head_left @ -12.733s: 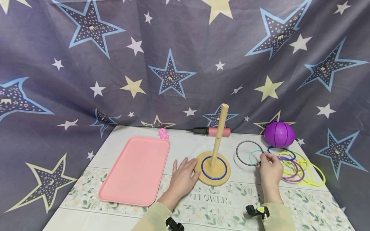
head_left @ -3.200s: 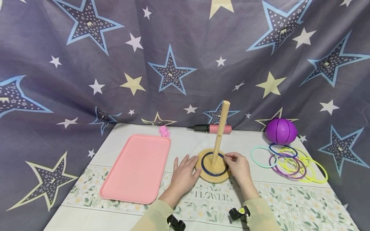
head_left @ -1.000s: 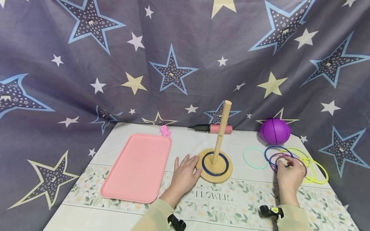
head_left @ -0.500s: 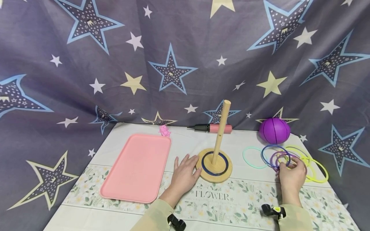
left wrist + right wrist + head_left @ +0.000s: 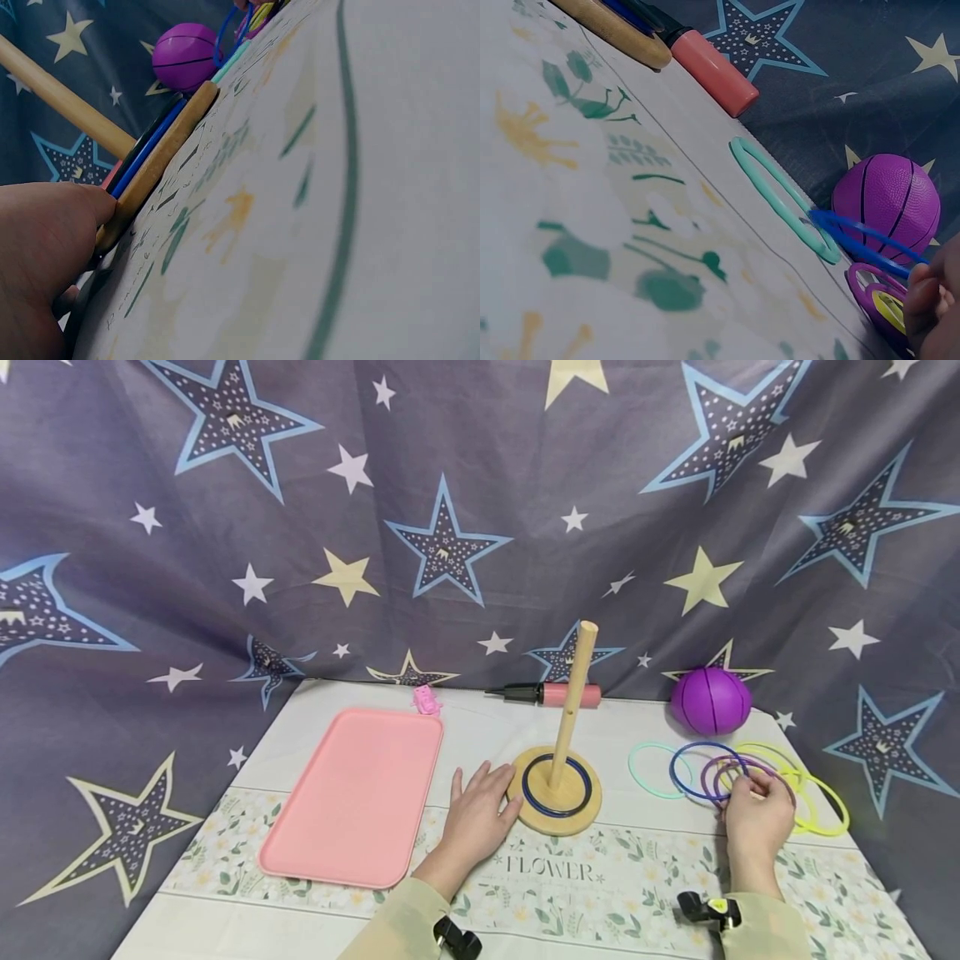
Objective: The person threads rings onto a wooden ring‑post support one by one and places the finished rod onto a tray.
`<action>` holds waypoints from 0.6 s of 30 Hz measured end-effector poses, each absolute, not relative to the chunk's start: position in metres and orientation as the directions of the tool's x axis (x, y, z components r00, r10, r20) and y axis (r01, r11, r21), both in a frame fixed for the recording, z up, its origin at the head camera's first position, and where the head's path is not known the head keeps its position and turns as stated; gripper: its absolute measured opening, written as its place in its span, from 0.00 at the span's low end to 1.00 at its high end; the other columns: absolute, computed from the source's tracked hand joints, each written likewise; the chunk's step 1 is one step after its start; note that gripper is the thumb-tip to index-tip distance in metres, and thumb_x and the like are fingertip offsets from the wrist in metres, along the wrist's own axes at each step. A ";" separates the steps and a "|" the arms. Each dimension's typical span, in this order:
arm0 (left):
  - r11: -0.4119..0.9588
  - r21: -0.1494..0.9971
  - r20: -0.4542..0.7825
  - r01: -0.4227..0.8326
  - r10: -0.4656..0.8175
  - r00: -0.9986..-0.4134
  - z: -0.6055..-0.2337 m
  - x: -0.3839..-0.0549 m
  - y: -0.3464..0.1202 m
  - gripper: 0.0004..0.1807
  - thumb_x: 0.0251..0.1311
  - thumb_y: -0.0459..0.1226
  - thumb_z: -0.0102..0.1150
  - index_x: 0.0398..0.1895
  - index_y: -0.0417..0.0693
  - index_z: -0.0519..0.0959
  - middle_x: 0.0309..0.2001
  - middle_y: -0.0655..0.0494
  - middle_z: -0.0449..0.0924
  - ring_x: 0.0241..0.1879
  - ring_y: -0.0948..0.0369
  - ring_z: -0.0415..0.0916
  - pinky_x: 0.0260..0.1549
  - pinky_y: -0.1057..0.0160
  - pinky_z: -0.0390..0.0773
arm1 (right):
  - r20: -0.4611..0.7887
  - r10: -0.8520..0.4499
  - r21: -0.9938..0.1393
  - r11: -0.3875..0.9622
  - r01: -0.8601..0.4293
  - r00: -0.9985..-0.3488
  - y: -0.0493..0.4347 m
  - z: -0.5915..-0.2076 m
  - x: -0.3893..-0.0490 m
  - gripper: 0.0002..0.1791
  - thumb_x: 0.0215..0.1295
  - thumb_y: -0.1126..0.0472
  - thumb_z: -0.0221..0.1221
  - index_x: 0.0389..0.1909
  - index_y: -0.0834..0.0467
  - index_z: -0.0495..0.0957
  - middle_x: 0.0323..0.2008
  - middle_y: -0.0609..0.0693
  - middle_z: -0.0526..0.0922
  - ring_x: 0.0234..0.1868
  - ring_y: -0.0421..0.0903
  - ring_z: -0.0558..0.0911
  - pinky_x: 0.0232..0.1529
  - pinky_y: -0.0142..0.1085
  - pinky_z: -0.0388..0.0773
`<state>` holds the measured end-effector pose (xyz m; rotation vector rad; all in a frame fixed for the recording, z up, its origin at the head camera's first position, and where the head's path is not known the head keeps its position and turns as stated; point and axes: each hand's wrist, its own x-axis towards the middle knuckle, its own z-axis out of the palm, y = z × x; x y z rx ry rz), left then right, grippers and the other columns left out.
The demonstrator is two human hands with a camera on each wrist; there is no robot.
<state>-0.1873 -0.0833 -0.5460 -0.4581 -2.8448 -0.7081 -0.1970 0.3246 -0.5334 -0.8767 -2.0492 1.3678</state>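
Observation:
My right hand (image 5: 759, 822) pinches the near right side of a blue ring (image 5: 671, 770); in the right wrist view this ring (image 5: 862, 253) stands tilted off the table. Below it lie purple rings (image 5: 859, 289), partly hidden by the hand. A teal ring (image 5: 631, 768) lies to its left, overlapped by the blue one in the head view. My left hand (image 5: 480, 818) rests flat beside a wooden peg stand (image 5: 573, 710), fingertips on its round base (image 5: 558, 827). Around the peg's foot, a black ring sits over another blue ring (image 5: 150, 146).
Yellow rings (image 5: 834, 806) lie at the right. Behind them stands a purple ball (image 5: 711, 702). A red and black hand pump (image 5: 572, 695) lies at the back behind the peg. Left are a pink tray (image 5: 352, 797) and a small pink toy (image 5: 426, 700).
Earlier my right hand brought the black ring onto the stand's base. It then went right to the pile, took the blue ring and drew it left. The left hand has stayed put.

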 end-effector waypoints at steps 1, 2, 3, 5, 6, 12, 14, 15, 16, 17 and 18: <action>0.840 0.426 0.240 0.335 0.253 -0.937 -0.546 -0.187 -0.083 0.31 0.82 0.50 0.59 0.81 0.49 0.74 0.78 0.52 0.75 0.83 0.45 0.61 0.82 0.28 0.42 | 0.083 0.756 -0.930 0.294 0.222 -0.650 0.324 -0.534 -0.198 0.22 0.80 0.60 0.52 0.66 0.67 0.79 0.41 0.49 0.77 0.13 0.26 0.75 0.14 0.24 0.74; 0.841 0.426 0.239 0.335 0.253 -0.938 -0.546 -0.187 -0.083 0.31 0.82 0.50 0.59 0.81 0.49 0.74 0.78 0.53 0.75 0.83 0.45 0.61 0.82 0.28 0.42 | 0.100 0.757 -0.928 0.306 0.215 -0.646 0.324 -0.534 -0.199 0.22 0.80 0.60 0.52 0.65 0.67 0.80 0.43 0.50 0.77 0.13 0.25 0.74 0.15 0.23 0.73; 0.841 0.425 0.238 0.334 0.252 -0.938 -0.546 -0.187 -0.083 0.31 0.82 0.50 0.59 0.81 0.49 0.74 0.78 0.53 0.75 0.83 0.45 0.61 0.82 0.28 0.42 | 0.116 0.757 -0.926 0.316 0.205 -0.643 0.323 -0.534 -0.199 0.22 0.80 0.60 0.52 0.64 0.67 0.81 0.43 0.50 0.77 0.14 0.24 0.74 0.16 0.22 0.73; 0.841 0.427 0.236 0.332 0.251 -0.939 -0.545 -0.187 -0.083 0.31 0.82 0.50 0.59 0.81 0.49 0.74 0.78 0.53 0.75 0.83 0.45 0.61 0.82 0.28 0.41 | 0.134 0.759 -0.928 0.322 0.189 -0.637 0.321 -0.532 -0.201 0.20 0.80 0.60 0.54 0.63 0.66 0.83 0.41 0.47 0.77 0.15 0.23 0.73 0.17 0.21 0.73; 0.841 0.427 0.236 0.332 0.251 -0.939 -0.545 -0.187 -0.083 0.31 0.82 0.50 0.59 0.81 0.49 0.74 0.78 0.53 0.75 0.83 0.45 0.61 0.82 0.28 0.41 | 0.143 0.759 -0.930 0.323 0.177 -0.635 0.320 -0.531 -0.201 0.20 0.80 0.60 0.55 0.62 0.66 0.83 0.40 0.45 0.77 0.15 0.23 0.74 0.17 0.21 0.73; 0.837 0.437 0.235 0.330 0.249 -0.940 -0.545 -0.187 -0.083 0.31 0.82 0.50 0.59 0.81 0.49 0.74 0.78 0.53 0.75 0.83 0.45 0.61 0.82 0.28 0.41 | 0.172 0.751 -0.944 0.310 0.112 -0.637 0.310 -0.518 -0.201 0.18 0.80 0.58 0.59 0.61 0.62 0.85 0.34 0.32 0.78 0.19 0.24 0.77 0.18 0.21 0.73; 0.836 0.438 0.234 0.329 0.248 -0.940 -0.545 -0.187 -0.083 0.31 0.82 0.50 0.59 0.81 0.50 0.74 0.79 0.53 0.75 0.83 0.45 0.61 0.82 0.28 0.41 | 0.172 0.746 -0.951 0.296 0.089 -0.643 0.307 -0.513 -0.201 0.17 0.80 0.57 0.60 0.61 0.61 0.85 0.34 0.31 0.79 0.19 0.25 0.77 0.17 0.21 0.73; 0.836 0.439 0.234 0.329 0.247 -0.940 -0.545 -0.187 -0.083 0.31 0.82 0.50 0.59 0.81 0.50 0.74 0.79 0.53 0.75 0.83 0.45 0.61 0.82 0.28 0.41 | 0.168 0.745 -0.957 0.281 0.075 -0.646 0.306 -0.510 -0.201 0.16 0.80 0.57 0.61 0.60 0.60 0.86 0.33 0.31 0.80 0.19 0.26 0.77 0.17 0.22 0.73; 0.836 0.439 0.235 0.329 0.247 -0.940 -0.545 -0.187 -0.083 0.31 0.82 0.50 0.60 0.81 0.50 0.74 0.78 0.53 0.75 0.83 0.45 0.61 0.82 0.28 0.41 | 0.161 0.744 -0.962 0.266 0.066 -0.649 0.305 -0.507 -0.200 0.15 0.80 0.57 0.61 0.60 0.59 0.86 0.33 0.30 0.80 0.18 0.27 0.77 0.17 0.22 0.73; 0.837 0.437 0.234 0.328 0.247 -0.940 -0.545 -0.187 -0.083 0.31 0.82 0.50 0.59 0.81 0.50 0.74 0.79 0.53 0.75 0.83 0.45 0.61 0.82 0.28 0.41 | 0.151 0.743 -0.967 0.249 0.060 -0.652 0.304 -0.505 -0.200 0.14 0.80 0.57 0.61 0.59 0.57 0.86 0.33 0.30 0.81 0.18 0.27 0.78 0.16 0.22 0.73; 0.837 0.437 0.234 0.328 0.247 -0.940 -0.546 -0.187 -0.083 0.31 0.82 0.50 0.59 0.81 0.50 0.74 0.78 0.53 0.75 0.83 0.45 0.61 0.82 0.28 0.41 | 0.142 0.742 -0.971 0.232 0.052 -0.655 0.302 -0.502 -0.199 0.13 0.80 0.57 0.62 0.58 0.56 0.87 0.32 0.31 0.81 0.18 0.28 0.78 0.17 0.22 0.73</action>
